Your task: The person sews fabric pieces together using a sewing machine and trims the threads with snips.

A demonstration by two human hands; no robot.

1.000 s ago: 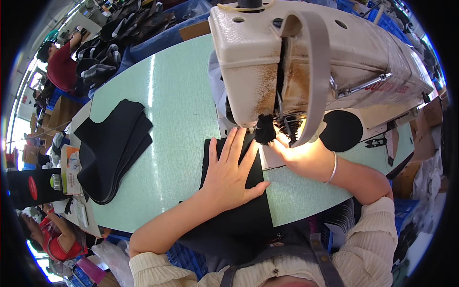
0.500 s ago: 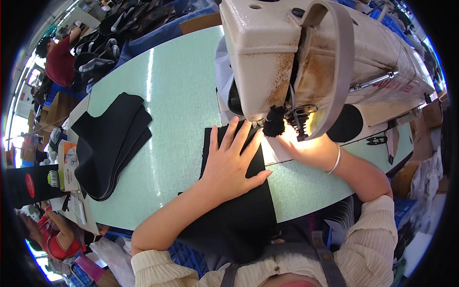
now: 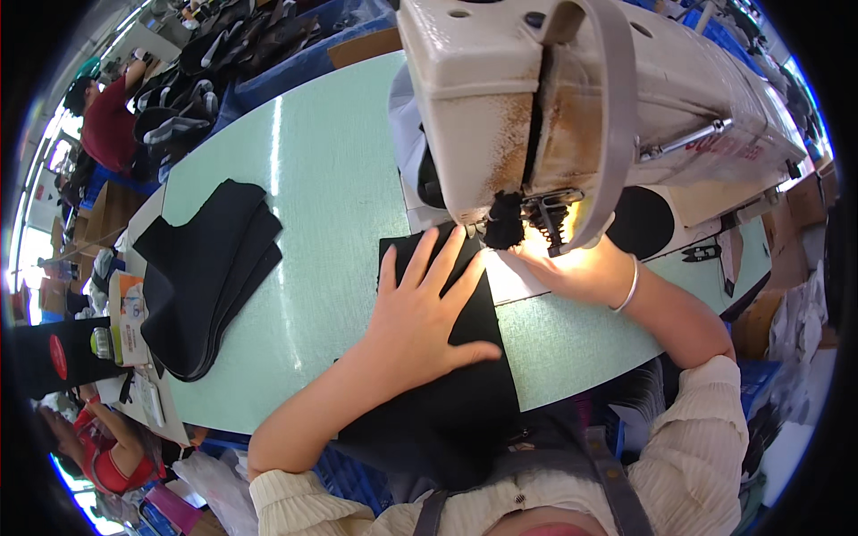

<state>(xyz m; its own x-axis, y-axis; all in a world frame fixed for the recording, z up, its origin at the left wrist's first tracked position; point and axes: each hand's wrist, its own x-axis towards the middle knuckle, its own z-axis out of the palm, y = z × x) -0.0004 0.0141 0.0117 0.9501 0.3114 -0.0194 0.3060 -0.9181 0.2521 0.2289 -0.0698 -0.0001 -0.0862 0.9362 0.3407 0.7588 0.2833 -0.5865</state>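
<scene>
My left hand (image 3: 418,323) lies flat, fingers spread, on a black fabric piece (image 3: 447,404). Its fingertips reach close to the needle area of a white, rust-stained sewing machine (image 3: 478,116). The fabric runs down over the table's near edge toward my lap. My right hand (image 3: 592,275), with a pale bangle at the wrist, is at the other side of the needle area under a bright lamp. Machine parts and glare hide its fingertips, so any grip there is not visible. A fuzzy black tuft (image 3: 505,221) hangs at the machine's head, between my hands.
A stack of cut black fabric pieces (image 3: 210,277) lies on the pale green table (image 3: 322,179) at left. A black round piece (image 3: 642,223) and a small dark tool (image 3: 702,254) are at right. Two people work at far left, near heaped dark pieces.
My left hand has slid slightly left on the fabric, its fingers a little more spread. My right hand stays by the needle area. The view has shifted slightly.
</scene>
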